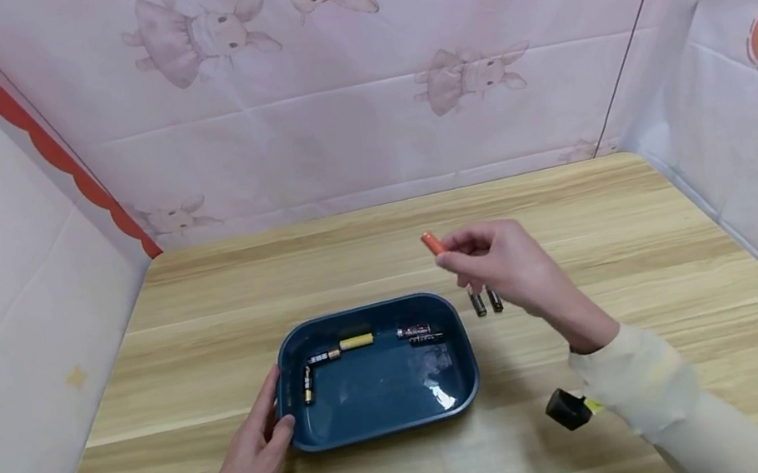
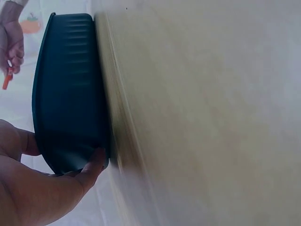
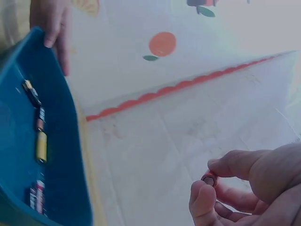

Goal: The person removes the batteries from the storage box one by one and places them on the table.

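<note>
Between thumb and fingertips, my right hand (image 1: 501,261) pinches an orange battery (image 1: 433,243), held up beyond the back right corner of a dark blue tray (image 1: 383,430). The right wrist view shows one end of that battery (image 3: 209,179). My left hand (image 1: 257,452) grips the tray's left end, thumb and fingers spread along its outer wall (image 2: 70,94). Inside the tray, a yellow battery (image 1: 356,342) lies along the back. Two black-and-gold batteries (image 1: 308,384) lie at its left, and two dark batteries (image 1: 414,332) lie side by side at the right.
Two dark batteries (image 1: 495,299) lie on the wooden table (image 1: 206,292) right of the tray, partly beneath my right hand in the head view. A black object (image 1: 568,409) with a yellow-green part shows beside my right sleeve. Printed cloth walls (image 1: 363,146) enclose the table's back and sides.
</note>
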Tool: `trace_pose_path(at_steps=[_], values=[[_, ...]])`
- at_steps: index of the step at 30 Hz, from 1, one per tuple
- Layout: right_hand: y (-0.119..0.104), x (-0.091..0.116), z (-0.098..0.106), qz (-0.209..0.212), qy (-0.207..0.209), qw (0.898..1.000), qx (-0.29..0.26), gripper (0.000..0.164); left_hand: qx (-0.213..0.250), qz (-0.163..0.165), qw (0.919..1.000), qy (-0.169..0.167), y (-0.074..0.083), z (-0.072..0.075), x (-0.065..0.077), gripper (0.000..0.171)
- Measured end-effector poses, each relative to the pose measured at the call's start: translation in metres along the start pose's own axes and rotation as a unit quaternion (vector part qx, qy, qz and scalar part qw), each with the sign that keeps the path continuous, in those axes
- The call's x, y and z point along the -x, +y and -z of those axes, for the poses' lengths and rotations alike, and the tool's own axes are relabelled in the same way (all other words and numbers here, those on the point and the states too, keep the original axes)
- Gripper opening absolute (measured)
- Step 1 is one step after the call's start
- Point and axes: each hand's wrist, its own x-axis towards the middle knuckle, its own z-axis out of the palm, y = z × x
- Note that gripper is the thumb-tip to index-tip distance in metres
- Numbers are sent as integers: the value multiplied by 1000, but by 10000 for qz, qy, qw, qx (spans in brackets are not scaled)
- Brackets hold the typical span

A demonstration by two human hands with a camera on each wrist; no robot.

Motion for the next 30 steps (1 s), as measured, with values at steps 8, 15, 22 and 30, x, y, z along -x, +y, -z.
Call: trace_pose_path(at_steps=[8,15,22,30], values=[[3,2,31,-11,578,9982,183,31,-76,4,10000,-9,-1,0,0,65],[15,5,54,-116,1023,9947,19,40,-117,84,9999,-58,0,1,-1,66],[34,6,67,-290,1298,9909,-197,43,-105,93,9999,-42,-1,1,0,66],[68,1,69,-984,1311,9864,-114,43,-81,-51,10000,-28,0,2,0,65]])
